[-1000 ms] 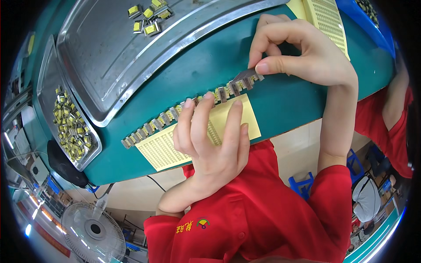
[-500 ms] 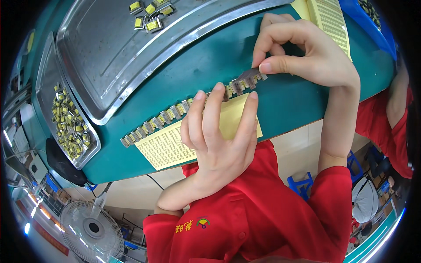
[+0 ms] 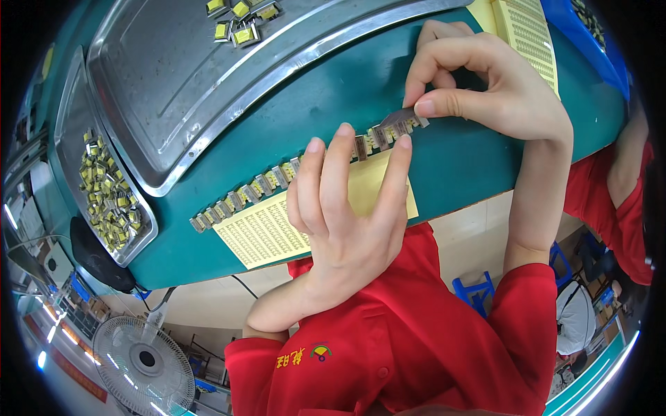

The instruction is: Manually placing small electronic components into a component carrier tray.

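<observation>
A row of small transformers [image 3: 250,192], with yellow windings and metal frames, runs slantwise across the green table. Its right end lies under a thin, pointed grey metal tool [image 3: 398,118]. My right hand [image 3: 485,83] pinches this tool between thumb and fingers, its tip at the transformers. My left hand [image 3: 350,215] lies spread with its fingers stretched out over the row and over a pale yellow label sheet [image 3: 260,236]. The left fingertips rest at the row and hide some of it. Below the row, the sheet reaches to the table's front edge.
A large metal tray [image 3: 201,90] holding several transformers stands at the back. Left of it, a smaller metal tray [image 3: 149,232] has a heap of them. More label sheets [image 3: 527,38] and a blue bin [image 3: 590,52] are at far right. A co-worker's arm [image 3: 628,149] shows at right.
My left fingers have shifted slightly, with the index finger nearer the row. My right hand with the tool has moved a little to the right.
</observation>
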A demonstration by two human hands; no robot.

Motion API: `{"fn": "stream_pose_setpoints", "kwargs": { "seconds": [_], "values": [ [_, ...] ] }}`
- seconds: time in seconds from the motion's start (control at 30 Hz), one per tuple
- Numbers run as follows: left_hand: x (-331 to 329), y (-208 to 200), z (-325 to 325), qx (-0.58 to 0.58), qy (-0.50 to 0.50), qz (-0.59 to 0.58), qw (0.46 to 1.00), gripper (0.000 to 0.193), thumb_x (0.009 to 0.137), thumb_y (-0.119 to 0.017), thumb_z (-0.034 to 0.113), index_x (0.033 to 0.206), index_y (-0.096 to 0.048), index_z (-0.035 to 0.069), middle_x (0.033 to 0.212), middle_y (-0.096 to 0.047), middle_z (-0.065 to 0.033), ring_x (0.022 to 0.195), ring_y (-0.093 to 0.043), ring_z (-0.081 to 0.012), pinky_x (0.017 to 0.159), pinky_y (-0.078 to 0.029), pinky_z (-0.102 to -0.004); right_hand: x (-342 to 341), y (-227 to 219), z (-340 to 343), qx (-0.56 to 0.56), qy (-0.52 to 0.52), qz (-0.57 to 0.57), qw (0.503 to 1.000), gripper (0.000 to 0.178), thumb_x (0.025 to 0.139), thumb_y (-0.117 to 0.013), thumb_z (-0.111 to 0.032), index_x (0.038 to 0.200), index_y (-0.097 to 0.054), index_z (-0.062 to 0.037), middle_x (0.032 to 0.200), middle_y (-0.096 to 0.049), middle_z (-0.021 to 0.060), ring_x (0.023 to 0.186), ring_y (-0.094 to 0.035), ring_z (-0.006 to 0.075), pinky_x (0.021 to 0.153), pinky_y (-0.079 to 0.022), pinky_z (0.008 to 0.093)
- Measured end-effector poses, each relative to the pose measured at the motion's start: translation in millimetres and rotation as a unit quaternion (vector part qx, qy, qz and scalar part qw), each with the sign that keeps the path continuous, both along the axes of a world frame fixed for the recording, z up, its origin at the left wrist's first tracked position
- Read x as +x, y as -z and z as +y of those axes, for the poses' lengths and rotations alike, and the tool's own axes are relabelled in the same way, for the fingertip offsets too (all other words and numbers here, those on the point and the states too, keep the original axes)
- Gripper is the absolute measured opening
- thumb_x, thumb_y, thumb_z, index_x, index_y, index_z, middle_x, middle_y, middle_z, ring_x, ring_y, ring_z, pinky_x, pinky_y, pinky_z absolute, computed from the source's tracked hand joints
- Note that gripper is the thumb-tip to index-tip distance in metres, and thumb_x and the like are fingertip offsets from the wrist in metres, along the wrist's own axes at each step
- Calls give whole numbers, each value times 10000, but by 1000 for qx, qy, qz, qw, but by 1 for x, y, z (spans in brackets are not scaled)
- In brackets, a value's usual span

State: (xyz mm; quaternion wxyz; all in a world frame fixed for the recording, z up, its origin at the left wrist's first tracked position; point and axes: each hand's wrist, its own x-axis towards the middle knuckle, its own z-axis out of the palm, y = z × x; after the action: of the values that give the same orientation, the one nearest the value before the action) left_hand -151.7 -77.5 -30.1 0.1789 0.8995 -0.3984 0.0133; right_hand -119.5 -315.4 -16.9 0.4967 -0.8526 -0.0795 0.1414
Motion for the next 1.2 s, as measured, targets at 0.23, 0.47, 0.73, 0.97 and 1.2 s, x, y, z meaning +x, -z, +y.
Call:
{"fn": "stream_pose_setpoints", "kwargs": {
  "seconds": [0.23,0.47,0.73,0.97,1.2],
  "values": [
    [-1,1,-1,5,1,0,1000,467,831,-616,60,1291,-617,137,1402,-320,-244,1282,-283,-435,1071,-265,-474,0,1,0,-2,3,-6,1000,125,804,-736,-168,835,-693,-54,743,-483,-10,737,-450,113,762,-342,282],
    [-1,3,-2,0,1,-7,1000,451,844,-613,77,1293,-614,127,1393,-344,-239,1281,-294,-430,1068,-273,-471,0,2,3,-2,9,-12,1000,130,826,-726,-173,837,-693,-48,753,-500,-9,750,-456,117,759,-345,283],
    [-1,1,-3,2,4,-22,1000,417,855,-617,94,1272,-619,91,1384,-361,-242,1282,-301,-434,1066,-280,-478,1,5,-1,79,66,11,995,94,860,-699,-132,895,-683,-47,708,-494,-31,638,-427,66,598,-327,219],
    [3,6,-8,-31,-24,-25,999,399,812,-645,237,1207,-638,177,1388,-438,-199,1298,-345,-379,1038,-243,-448,9,-7,-7,39,70,110,991,145,866,-718,-171,959,-714,-59,659,-542,-29,759,-508,101,711,-436,241],
    [4,3,-11,-32,-10,-26,999,416,809,-652,234,1224,-628,219,1393,-433,-205,1301,-340,-387,1037,-238,-454,5,-16,-7,28,35,70,997,127,848,-722,-157,928,-718,-58,639,-527,-17,752,-500,109,703,-433,254]
  ]
}}
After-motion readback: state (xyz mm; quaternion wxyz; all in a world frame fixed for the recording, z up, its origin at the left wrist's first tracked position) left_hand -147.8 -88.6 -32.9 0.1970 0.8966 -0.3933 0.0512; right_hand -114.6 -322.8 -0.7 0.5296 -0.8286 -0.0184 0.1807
